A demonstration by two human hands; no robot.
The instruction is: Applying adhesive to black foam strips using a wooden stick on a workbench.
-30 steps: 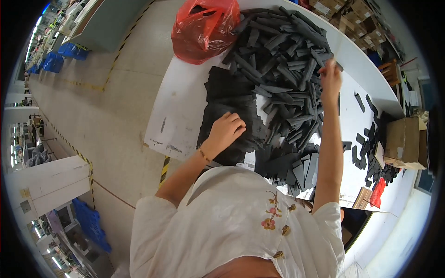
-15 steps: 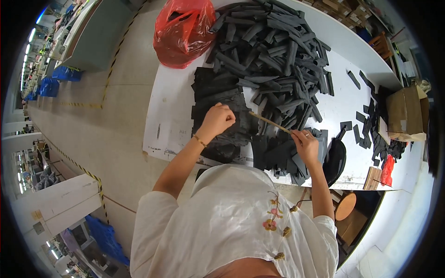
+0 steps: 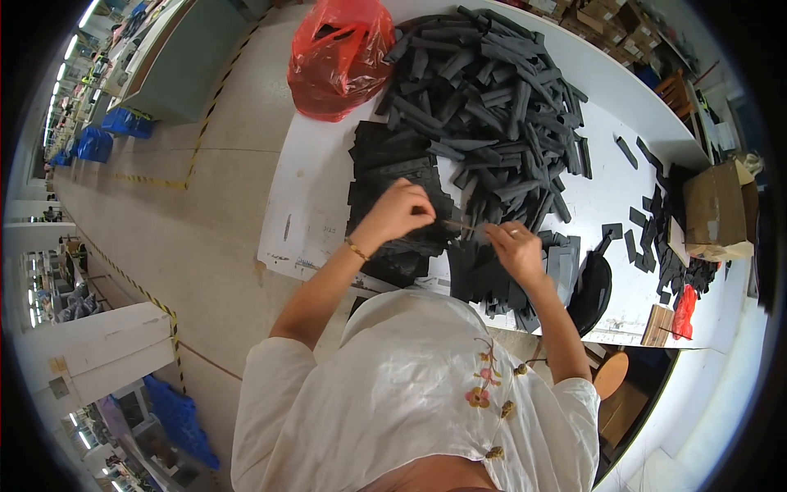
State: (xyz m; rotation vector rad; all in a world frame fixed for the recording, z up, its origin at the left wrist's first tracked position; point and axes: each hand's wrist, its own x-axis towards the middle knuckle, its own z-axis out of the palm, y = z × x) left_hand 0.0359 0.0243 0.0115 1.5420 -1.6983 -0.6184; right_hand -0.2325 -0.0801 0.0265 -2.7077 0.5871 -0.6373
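My right hand (image 3: 515, 250) grips a thin tan stick (image 3: 461, 225), its free end pointing left toward my other hand. With fingertips pinched together, my left hand (image 3: 399, 215) is held over a stack of flat black pieces (image 3: 389, 160); whatever is in the pinch, if anything, is too small to make out. Below the right hand lie overlapping dark flat pieces (image 3: 474, 275), some of them hidden by that hand. Beyond both hands rises a big heap of folded dark grey strips (image 3: 492, 107) on the white table (image 3: 283, 201).
A red plastic bag (image 3: 338, 70) sits at the table's far left. To the right are a black rounded object (image 3: 592, 291), scattered small black pieces (image 3: 648, 225), an open cardboard box (image 3: 715, 205) and a small red bag (image 3: 684, 313). A round stool (image 3: 611, 375) stands below the table edge.
The right hand has moved left with the stick, bringing it closer to my left hand. My left hand has shifted slightly right. The view has shifted a little.
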